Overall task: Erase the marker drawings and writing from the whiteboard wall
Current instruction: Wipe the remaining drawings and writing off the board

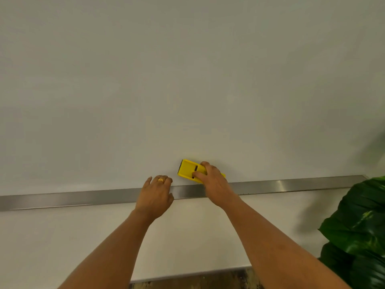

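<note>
Yellow plastic rectangular eraser (190, 170) is sitting low on the pale grey-white whiteboard wall (187, 80) in the head view, just above the long brushed-metal ledge (62, 200) that is running along the board's bottom edge. Its dark felt side is facing the board and looks to be lying flat against it; the body is tilting, w/ the left end higher than the right. A dark slot is showing on the yellow back.

The right hand (216, 184) is gripping the eraser from the right: fingers are curling over the top edge, thumb is pressing on the yellow back near the slot, and the palm is covering the eraser's right half. The wrist is crossing in front of the ledge.

The left hand (155, 197) is lying just left of the eraser, not touching it, fingers straight-ish and slightly spread, holding nothing. Fingertips are reaching onto the board above the ledge; can't tell whether they're actually pressing it. A gold ring (160, 180) is sitting on one finger.

Both bare forearms are coming up from the bottom edge. Below the ledge a plain white lower wall (62, 247) is showing, w/ a strip of brown mottled floor (198, 283) under it. Big glossy green plant leaves (358, 236) are filling the bottom-right corner, well apart from the hands.
</note>
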### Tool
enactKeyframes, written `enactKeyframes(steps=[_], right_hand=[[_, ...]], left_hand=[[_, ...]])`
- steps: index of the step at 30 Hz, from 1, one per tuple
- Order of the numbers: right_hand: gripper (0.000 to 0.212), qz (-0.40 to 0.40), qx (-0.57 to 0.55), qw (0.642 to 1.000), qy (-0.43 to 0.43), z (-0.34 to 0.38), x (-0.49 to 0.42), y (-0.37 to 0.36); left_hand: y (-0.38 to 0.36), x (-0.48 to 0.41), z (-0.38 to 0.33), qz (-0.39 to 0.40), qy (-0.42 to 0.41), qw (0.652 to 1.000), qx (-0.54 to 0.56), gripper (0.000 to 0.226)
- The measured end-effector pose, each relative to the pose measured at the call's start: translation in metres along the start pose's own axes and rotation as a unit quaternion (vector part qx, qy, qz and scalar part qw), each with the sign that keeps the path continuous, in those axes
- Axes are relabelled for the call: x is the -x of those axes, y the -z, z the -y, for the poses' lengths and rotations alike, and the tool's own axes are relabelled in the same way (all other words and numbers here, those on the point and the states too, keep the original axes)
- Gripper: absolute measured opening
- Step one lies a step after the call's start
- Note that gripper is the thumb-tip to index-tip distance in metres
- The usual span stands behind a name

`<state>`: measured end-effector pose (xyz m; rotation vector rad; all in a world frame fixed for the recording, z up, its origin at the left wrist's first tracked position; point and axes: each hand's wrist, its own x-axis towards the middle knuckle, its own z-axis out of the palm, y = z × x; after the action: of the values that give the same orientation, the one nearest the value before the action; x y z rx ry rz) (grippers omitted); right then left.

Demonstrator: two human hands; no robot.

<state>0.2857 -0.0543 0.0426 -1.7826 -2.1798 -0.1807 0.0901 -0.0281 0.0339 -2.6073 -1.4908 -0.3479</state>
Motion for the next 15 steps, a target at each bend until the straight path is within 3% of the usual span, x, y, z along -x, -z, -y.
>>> enactKeyframes(steps=[5,8,15], right_hand=[[0.046,0.085,0.061,0.994,0.044,-0.007,-0.001,-0.002],[0.042,0.124,0.090,0.986,0.065,-0.007,-0.004,-0.006],[0.044,0.153,0.099,0.980,0.074,-0.007,-0.008,-0.024]], left_hand=[[-0.008,0.001,-0.022,-0.017,0.003,1.000,0.011,0.038],[-0.013,-0.001,-0.029,-0.012,0.011,1.000,-0.016,0.049],[-0.020,-0.002,-0.045,0.104,0.037,0.993,-0.028,0.057]])
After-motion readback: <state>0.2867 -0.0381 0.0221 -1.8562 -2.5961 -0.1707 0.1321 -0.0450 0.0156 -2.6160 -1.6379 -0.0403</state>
